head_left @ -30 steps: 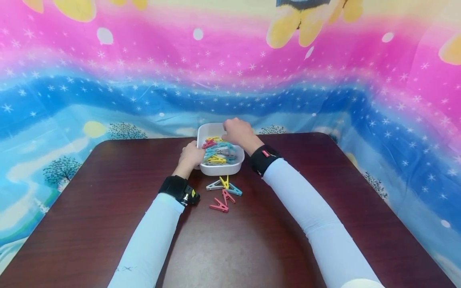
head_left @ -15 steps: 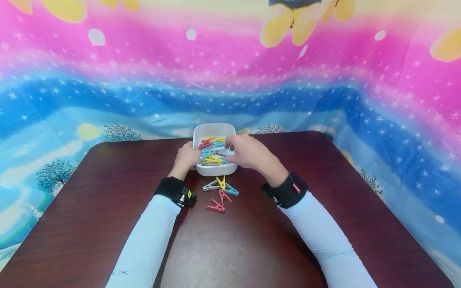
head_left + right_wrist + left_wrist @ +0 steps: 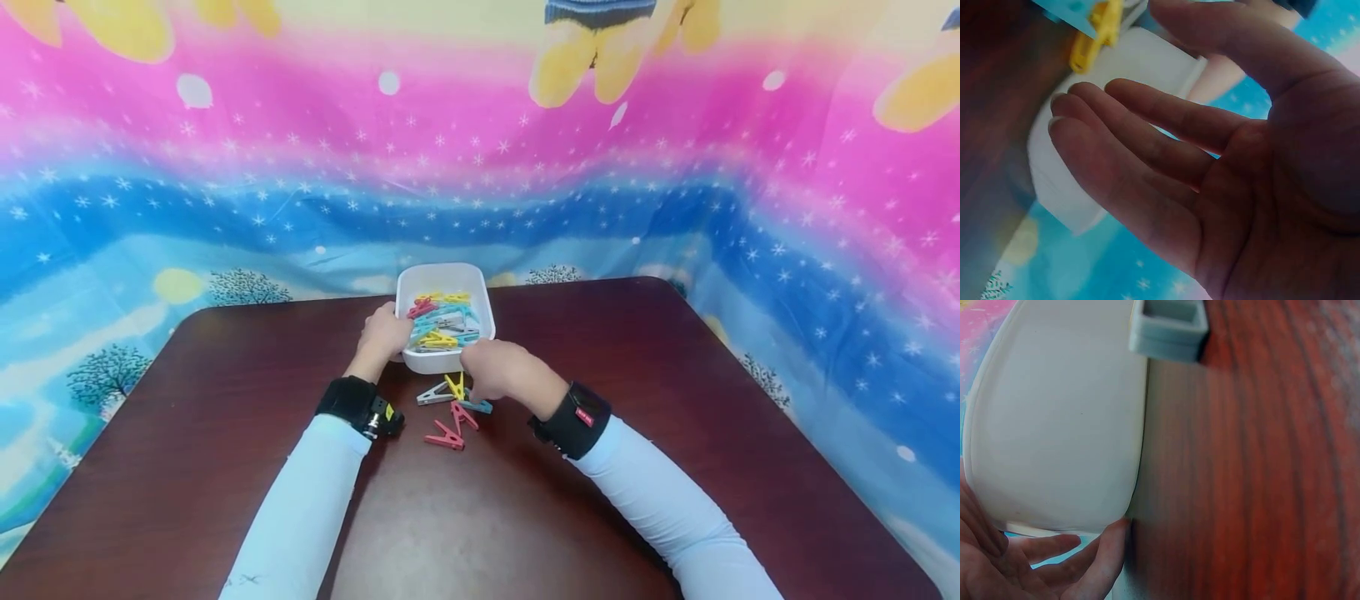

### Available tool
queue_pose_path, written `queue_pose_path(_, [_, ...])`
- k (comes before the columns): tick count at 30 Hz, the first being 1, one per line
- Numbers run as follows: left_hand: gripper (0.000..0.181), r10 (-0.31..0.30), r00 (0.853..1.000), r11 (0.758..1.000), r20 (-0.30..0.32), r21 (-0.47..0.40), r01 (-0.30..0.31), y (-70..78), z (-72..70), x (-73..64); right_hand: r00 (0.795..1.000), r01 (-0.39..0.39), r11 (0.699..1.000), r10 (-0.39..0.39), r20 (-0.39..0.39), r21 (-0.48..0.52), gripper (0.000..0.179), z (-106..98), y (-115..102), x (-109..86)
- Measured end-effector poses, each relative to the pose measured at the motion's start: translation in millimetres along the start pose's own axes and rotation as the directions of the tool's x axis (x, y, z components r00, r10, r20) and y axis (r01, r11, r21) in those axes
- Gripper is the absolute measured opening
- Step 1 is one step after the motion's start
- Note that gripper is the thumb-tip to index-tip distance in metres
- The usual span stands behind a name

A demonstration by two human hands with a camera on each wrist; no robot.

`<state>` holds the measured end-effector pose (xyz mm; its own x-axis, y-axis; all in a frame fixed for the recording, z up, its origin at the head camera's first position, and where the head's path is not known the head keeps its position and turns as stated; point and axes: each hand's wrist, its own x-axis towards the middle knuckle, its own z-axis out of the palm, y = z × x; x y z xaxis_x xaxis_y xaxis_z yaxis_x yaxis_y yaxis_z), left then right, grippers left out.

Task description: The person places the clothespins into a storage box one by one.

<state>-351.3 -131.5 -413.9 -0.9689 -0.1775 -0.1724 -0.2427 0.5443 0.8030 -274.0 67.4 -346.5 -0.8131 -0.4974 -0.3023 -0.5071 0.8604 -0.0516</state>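
A white plastic container stands near the table's far edge, with several red, yellow, blue and grey clothespins inside. My left hand holds its left side, thumb at the rim and fingers against the outer wall. In front of it lie a grey clothespin, a yellow clothespin, a blue clothespin and two red clothespins. My right hand is over the blue one, by the container's front right corner. In the right wrist view its fingers are loosely bent, thumb apart, with nothing between them.
The dark reddish wooden table extends to both sides and toward me. A colourful printed cloth hangs behind the far edge and at both sides.
My right hand has come from above the container back toward me, down to the clothespins on the table. The left hand keeps its hold on the container. The head view has shifted slightly.
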Motion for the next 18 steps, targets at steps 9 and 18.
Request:
queue_pose_path(9, [0.049, 0.015, 1.0, 1.0, -0.015, 0.015, -0.014, -0.1, 0.5, 0.2, 1.0, -0.005, 1.0, 0.005, 0.022, -0.011, 0.035, 16, -1, 9.9])
queue_pose_path(18, [0.05, 0.0, 1.0, 1.0, 0.002, -0.003, 0.0, -0.6, -0.4, -0.6, 1.0, 0.016, 1.0, -0.016, -0.006, -0.004, 0.033, 23, -4, 12.8])
